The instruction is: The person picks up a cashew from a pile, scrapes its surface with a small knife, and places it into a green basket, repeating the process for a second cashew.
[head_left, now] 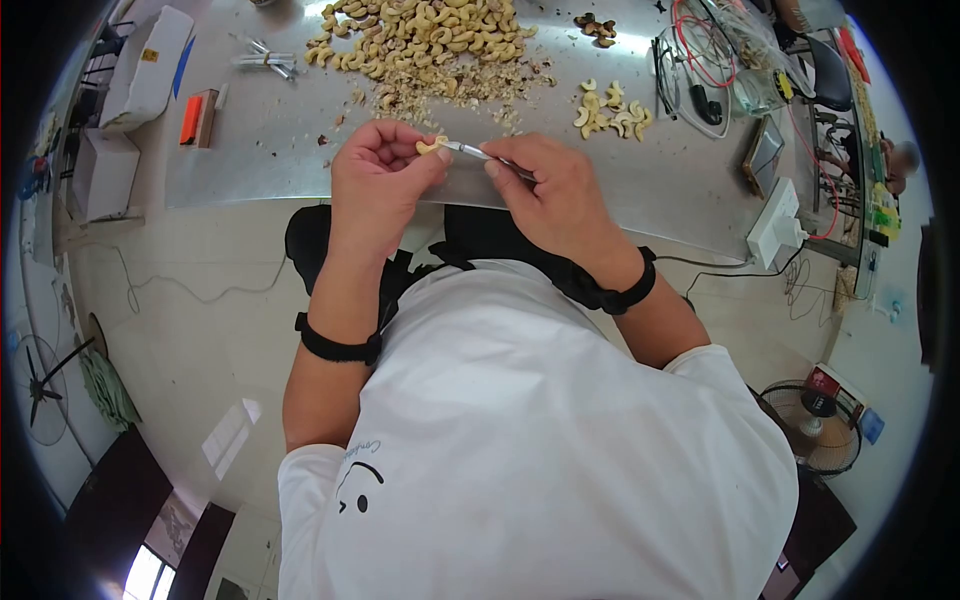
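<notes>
A broad grey metal table fills the upper part of the frame. At its top centre lies a large heap of pale cashew kernels, with husk crumbs scattered along the heap's lower edge. In the upper left corner stands a white rectangular box. A smaller cluster of clean curved cashews lies right of the heap, well apart from it. At the table's near edge, centre frame, the left hand has its fingers curled shut, pinching a single pale cashew kernel between thumb and fingertips. Just beside it, the right hand is clasped around a thin silver metal blade, whose tip touches that kernel.
</notes>
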